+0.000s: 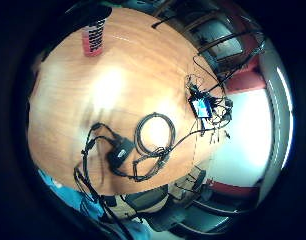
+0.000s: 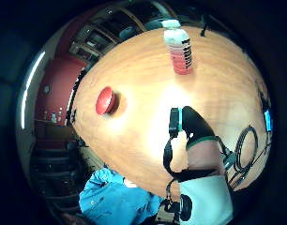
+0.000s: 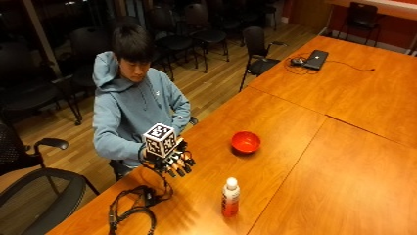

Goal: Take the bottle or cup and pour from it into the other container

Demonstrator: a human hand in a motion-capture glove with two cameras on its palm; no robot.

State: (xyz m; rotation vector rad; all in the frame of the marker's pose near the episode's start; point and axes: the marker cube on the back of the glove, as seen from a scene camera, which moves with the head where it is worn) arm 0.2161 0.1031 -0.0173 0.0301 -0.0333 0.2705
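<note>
I see my gloved right hand raised above the near edge of the desk, fingers hanging relaxed, slightly curled, holding nothing. Bare wood lies between hand and containers. The bottle stands upright, white cap on, pink-orange liquid filling most of it, well apart from the hand. The red bowl sits further in; contents not discernible. A coiled black cable lies near the hand, by the desk edge.
</note>
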